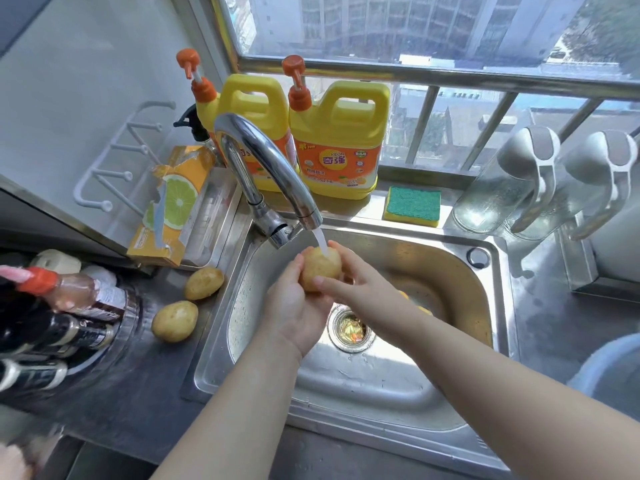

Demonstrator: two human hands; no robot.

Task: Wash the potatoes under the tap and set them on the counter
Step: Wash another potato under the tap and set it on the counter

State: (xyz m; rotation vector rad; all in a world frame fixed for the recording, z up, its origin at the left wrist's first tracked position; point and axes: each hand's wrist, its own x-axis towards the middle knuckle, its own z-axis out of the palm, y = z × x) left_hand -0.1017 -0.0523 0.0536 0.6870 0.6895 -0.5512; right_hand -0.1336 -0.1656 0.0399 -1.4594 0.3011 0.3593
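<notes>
A yellow potato (320, 268) sits under the running stream from the chrome tap (273, 171), over the steel sink (363, 386). My left hand (294, 306) cups the potato from below and the left. My right hand (349, 282) wraps over its right side, thumb across the front. Two more potatoes lie on the counter left of the sink, one nearer the tap (203, 283) and one closer to me (175, 321). Bits of something yellow show in the sink behind my right wrist, mostly hidden.
Two yellow detergent jugs (337, 147) stand behind the tap. A green-and-yellow sponge (412, 206) lies on the sill. An orange box (171, 209) sits at the left. Sauce bottles (59, 317) crowd the left counter. Two glass jugs (512, 181) stand at the right. The sink strainer (351, 329) holds scraps.
</notes>
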